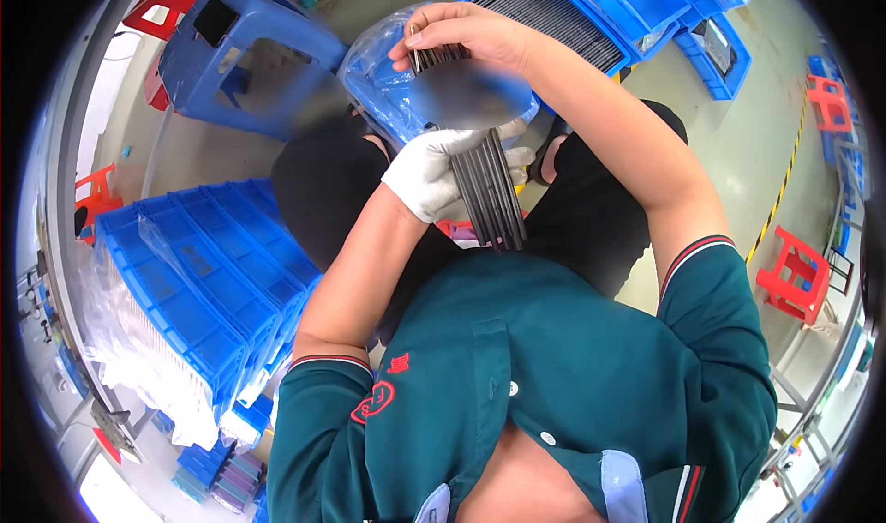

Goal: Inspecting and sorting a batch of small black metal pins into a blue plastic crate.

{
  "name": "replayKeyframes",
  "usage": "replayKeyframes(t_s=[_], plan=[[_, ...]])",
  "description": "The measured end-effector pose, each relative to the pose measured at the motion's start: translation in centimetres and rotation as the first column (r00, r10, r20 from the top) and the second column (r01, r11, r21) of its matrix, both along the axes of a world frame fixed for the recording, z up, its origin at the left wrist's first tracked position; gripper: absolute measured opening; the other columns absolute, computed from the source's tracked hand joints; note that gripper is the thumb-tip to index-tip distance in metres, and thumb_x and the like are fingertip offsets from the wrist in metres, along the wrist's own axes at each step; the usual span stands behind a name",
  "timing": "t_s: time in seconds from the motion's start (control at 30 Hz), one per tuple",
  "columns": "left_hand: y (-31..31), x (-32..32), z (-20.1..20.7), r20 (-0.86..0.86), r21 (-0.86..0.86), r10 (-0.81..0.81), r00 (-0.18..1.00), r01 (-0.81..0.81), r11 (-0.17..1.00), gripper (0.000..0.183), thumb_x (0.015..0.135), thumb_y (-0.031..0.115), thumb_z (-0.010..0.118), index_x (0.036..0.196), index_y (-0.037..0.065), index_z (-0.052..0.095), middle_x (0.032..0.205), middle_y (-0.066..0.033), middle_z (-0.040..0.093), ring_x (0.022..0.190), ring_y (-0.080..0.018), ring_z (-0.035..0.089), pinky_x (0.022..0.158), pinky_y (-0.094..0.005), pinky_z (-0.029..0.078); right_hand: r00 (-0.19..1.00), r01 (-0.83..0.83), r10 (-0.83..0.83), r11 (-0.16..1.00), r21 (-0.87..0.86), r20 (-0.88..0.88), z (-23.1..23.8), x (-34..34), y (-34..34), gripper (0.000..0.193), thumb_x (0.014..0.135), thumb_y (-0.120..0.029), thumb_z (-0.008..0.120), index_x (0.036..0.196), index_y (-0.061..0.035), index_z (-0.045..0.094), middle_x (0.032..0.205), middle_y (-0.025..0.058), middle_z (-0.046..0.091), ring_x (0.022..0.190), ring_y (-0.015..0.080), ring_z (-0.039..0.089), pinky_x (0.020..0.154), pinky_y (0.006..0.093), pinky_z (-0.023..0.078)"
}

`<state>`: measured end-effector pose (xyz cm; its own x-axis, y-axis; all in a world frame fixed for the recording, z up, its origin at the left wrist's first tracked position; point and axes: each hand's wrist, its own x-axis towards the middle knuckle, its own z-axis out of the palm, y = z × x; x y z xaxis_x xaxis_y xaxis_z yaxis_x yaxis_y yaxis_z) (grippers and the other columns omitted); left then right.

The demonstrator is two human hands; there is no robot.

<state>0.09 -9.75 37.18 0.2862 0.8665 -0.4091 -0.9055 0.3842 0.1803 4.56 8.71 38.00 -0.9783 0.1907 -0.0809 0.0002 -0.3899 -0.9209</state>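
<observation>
My left hand (426, 174), in a white glove, is closed around a bundle of thin black rods (487, 191), which hang side by side towards my lap. Farther out, my bare right hand (461, 36) curls its fingers over the dark ends of more thin rods (436, 58). A dark blurred patch lies between the two hands, so I cannot tell whether these rods belong to the same bundle. Below my right hand a blue container lined with clear plastic (374, 75) stands between my knees and the far crates.
A blue crate (544, 20) full of thin dark rods stands at the far side. A blue stool (249, 57) is at the far left, with stacked blue crates (212, 274) and clear plastic wrap nearer on the left. A red stool (794, 274) stands at the right.
</observation>
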Motion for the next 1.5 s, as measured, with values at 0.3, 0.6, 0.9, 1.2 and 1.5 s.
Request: replayKeyframes(t_s=[0.3, 0.6, 0.9, 1.2, 1.5], plan=[[-3.1, 1.1, -0.4, 0.072, 0.000, 0.025, 0.997, -0.025, 1.000, 0.051, 0.093, 0.008, 0.051, 0.141, 0.001, 0.035, 0.136, -0.0258, 0.046, 0.123, -0.0445, 0.048, 0.103, -0.0580, 0.040, 0.997, -0.054, 0.059, 0.992, -0.112, 0.042, -1.0, 0.8, -2.1, 0.011, 0.086, -0.016, 0.065, 0.092, -0.0058, 0.062, 0.107, 0.0171, 0.068, 0.101, 0.0243, 0.066, 0.090, 0.0355, 0.052], [-4.4, 1.8, -0.6, 0.232, 0.022, 0.085, 0.969, -0.093, 0.995, 0.048, 0.093, 0.011, 0.053, 0.138, -0.001, 0.038, 0.129, -0.0241, 0.052, 0.119, -0.0438, 0.052, 0.096, -0.0552, 0.047, 0.989, -0.128, 0.133, 0.988, -0.087, 0.065, -0.4, 0.6, -3.7, 0.013, 0.086, -0.015, 0.065, 0.091, -0.0037, 0.062, 0.108, 0.0171, 0.067, 0.105, 0.0235, 0.064, 0.091, 0.0339, 0.051], [-3.3, 2.2, -0.1, 0.181, -0.101, 0.091, 0.979, -0.073, 0.992, 0.036, 0.093, 0.015, 0.054, 0.125, -0.001, 0.050, 0.116, -0.0227, 0.060, 0.108, -0.0436, 0.060, 0.091, -0.0607, 0.048, 0.987, -0.122, 0.129, 0.990, -0.067, 0.098, -0.5, 0.4, -4.0, 0.014, 0.086, -0.014, 0.065, 0.090, -0.0007, 0.064, 0.110, 0.0192, 0.066, 0.102, 0.0243, 0.065, 0.090, 0.0338, 0.052], [0.5, 0.0, 0.8, 0.238, 0.074, 0.148, 0.960, -0.170, 0.983, 0.040, 0.094, 0.021, 0.053, 0.127, -0.002, 0.048, 0.122, -0.0234, 0.056, 0.117, -0.0489, 0.051, 0.099, -0.0609, 0.041, 0.929, 0.371, -0.371, 0.928, 0.024, -0.007, 3.2, 0.8, -0.1, 0.020, 0.089, -0.016, 0.061, 0.104, -0.0023, 0.059, 0.109, 0.0156, 0.067, 0.106, 0.0232, 0.064, 0.091, 0.0332, 0.049], [8.2, -6.6, 3.6, 0.292, 0.270, 0.444, 0.847, -0.518, 0.812, 0.030, 0.094, 0.021, 0.053, 0.119, 0.004, 0.055, 0.124, -0.0222, 0.054, 0.123, -0.0501, 0.044, 0.103, -0.0638, 0.034, 0.407, 0.889, -0.911, 0.379, -0.258, 0.065, 3.4, 7.5, -2.5, 0.015, 0.092, -0.026, 0.059, 0.102, -0.0164, 0.053, 0.113, 0.0028, 0.062, 0.107, 0.0169, 0.055, 0.089, 0.0348, 0.041]])
